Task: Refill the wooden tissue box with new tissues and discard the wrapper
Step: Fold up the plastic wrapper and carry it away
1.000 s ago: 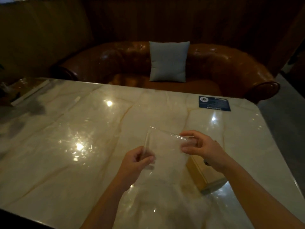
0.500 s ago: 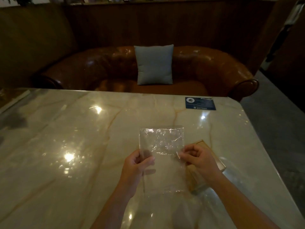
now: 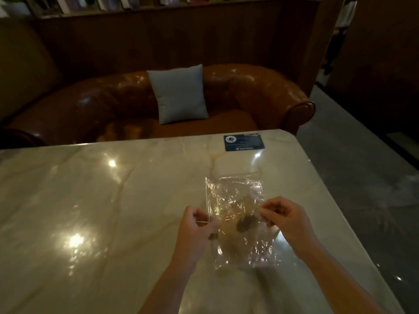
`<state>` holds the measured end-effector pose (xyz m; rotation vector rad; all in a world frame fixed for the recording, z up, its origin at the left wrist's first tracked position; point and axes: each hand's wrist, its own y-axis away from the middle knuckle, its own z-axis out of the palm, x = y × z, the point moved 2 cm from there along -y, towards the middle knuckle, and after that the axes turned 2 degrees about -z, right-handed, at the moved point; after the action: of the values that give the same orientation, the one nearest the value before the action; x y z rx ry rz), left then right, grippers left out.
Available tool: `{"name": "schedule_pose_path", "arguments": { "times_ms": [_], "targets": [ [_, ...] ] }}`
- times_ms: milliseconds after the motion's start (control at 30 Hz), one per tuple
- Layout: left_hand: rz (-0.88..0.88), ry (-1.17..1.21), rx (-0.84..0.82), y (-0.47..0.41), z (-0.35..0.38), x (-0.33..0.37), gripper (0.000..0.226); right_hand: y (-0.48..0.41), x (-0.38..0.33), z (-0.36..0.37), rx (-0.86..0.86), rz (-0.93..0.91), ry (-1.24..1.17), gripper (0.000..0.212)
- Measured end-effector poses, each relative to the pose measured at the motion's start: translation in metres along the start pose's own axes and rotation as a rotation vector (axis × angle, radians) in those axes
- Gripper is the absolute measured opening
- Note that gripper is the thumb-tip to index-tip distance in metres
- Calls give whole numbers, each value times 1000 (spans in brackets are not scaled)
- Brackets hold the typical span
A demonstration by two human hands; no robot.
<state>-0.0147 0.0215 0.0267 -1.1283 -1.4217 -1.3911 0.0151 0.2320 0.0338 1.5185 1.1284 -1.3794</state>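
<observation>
A clear, crinkled plastic wrapper (image 3: 235, 200) hangs flat and upright above the marble table (image 3: 113, 211), stretched between both hands. My left hand (image 3: 197, 232) pinches its left edge and my right hand (image 3: 288, 220) pinches its right edge. Through the film I see a dim tan shape with a dark slot, the wooden tissue box (image 3: 244, 225), lying on the table behind the wrapper; its outline is blurred. No tissues are visible.
A dark blue card (image 3: 244, 142) lies near the table's far right corner. Beyond the far edge stands a brown leather sofa (image 3: 249, 91) with a grey cushion (image 3: 179, 94). The table's right edge drops to grey floor (image 3: 362, 177).
The wrapper has gone from tilted edge-on to flat and facing me, now held in front of the wooden box. My view has tipped up and both hands sit slightly further right.
</observation>
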Motion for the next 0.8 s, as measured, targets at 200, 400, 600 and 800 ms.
{"name": "schedule_pose_path", "arguments": {
  "times_ms": [200, 400, 600, 800],
  "targets": [
    [43, -108, -176, -5, 66, 7, 22, 0, 10, -65, 140, 30, 32, 19],
    [69, -222, -270, -6, 158, 4, 28, -12, 31, -150, 218, 38, 77, 32],
    [95, -330, -308, -5, 270, -4, 30, -27, 68, -247, 226, 81, 202, 26],
    [102, -563, -424, -3, 375, -25, 39, -36, 112, -326, 219, 164, 304, 39]
  ]
}}
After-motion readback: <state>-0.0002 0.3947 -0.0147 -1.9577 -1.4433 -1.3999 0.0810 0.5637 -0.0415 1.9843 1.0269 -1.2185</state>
